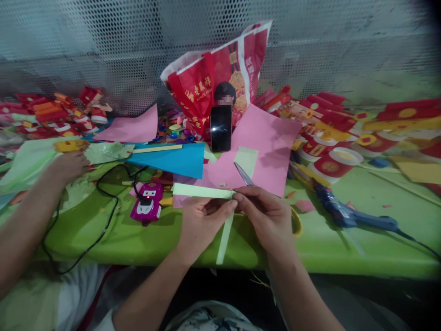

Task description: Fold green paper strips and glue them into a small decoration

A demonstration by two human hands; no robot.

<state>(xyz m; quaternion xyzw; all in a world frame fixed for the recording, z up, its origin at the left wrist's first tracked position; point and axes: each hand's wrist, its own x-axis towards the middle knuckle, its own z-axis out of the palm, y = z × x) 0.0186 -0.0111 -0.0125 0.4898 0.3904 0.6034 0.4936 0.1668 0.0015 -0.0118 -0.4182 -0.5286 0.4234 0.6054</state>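
Observation:
A pale green paper strip (203,190) runs level to the left from my fingertips, and another length of strip (225,239) hangs below them. My left hand (203,218) is closed, thumb and forefinger pinching the paper where the two lengths meet. Close against it, my right hand (267,214) pinches the same spot. A scissors blade (244,174) points up past my right fingers, and a yellow handle loop (296,221) shows beside that palm; the scissors seem tucked in my right hand. The exact join in the paper is hidden by my fingertips.
A purple power socket (147,202) with a black cord sits left, near a co-worker's hand (74,161). A glue gun (351,216) lies right. Behind are pink paper (268,138), blue paper (179,158), a phone (221,131), a red bag (196,87) and red paper cups (332,163).

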